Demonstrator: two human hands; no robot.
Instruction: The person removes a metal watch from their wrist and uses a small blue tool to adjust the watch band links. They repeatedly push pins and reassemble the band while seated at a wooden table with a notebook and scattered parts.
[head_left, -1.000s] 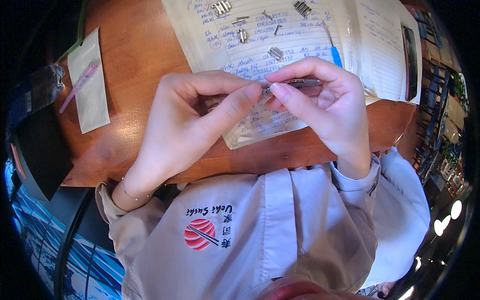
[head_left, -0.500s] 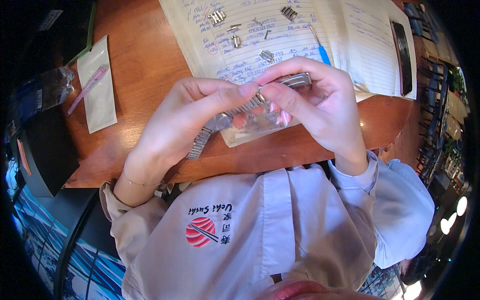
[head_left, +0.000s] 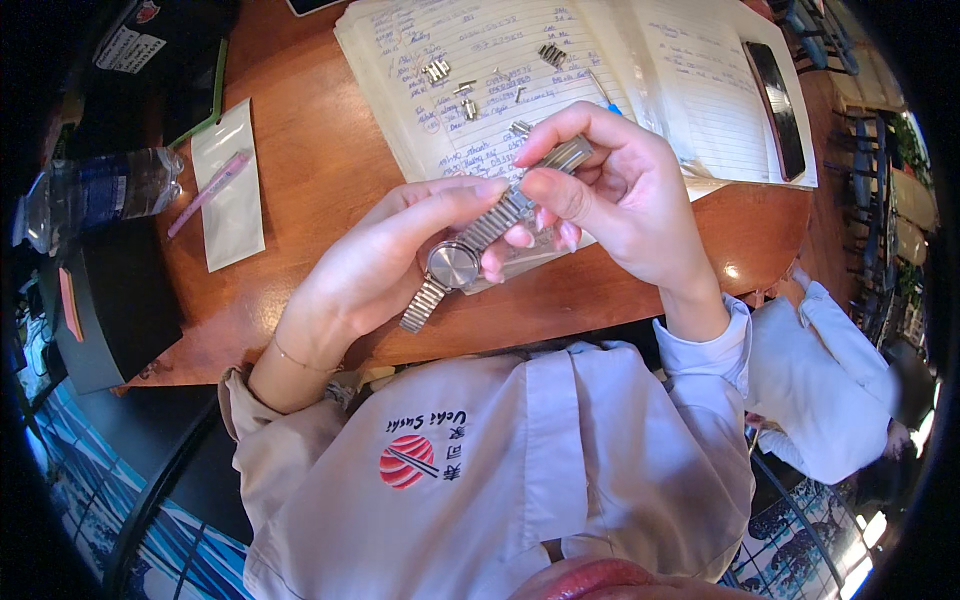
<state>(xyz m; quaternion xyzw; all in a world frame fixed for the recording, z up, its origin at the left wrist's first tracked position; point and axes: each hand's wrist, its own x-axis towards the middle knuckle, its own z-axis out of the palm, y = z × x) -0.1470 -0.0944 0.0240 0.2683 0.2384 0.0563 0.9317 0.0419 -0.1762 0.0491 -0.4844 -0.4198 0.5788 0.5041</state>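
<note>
Both hands hold a silver metal wristwatch (head_left: 453,264) above the table's near edge, its round face turned up. My left hand (head_left: 385,240) is closed on the bracelet just above the watch case, thumb on top. My right hand (head_left: 630,185) pinches the bracelet's far end near the clasp between thumb and fingers. The other strap end hangs loose below the case. Just beyond the hands, small metal bracelet links (head_left: 436,71) and thin pins lie on an open lined notebook (head_left: 385,95). A blue-handled screwdriver (head_left: 613,109) is partly hidden behind my right hand.
A dark phone (head_left: 776,112) rests on the notebook's right page. On the left are a white pouch (head_left: 238,225) with a pink pen (head_left: 205,195), a clear plastic bottle (head_left: 105,192) and a black box (head_left: 110,310). At the right, another person in a light shirt (head_left: 820,380) bends down.
The watch has turned, so its face and the clasp end show more fully. My hands keep their hold. The other person at the right has moved farther out and the view has shifted slightly.
</note>
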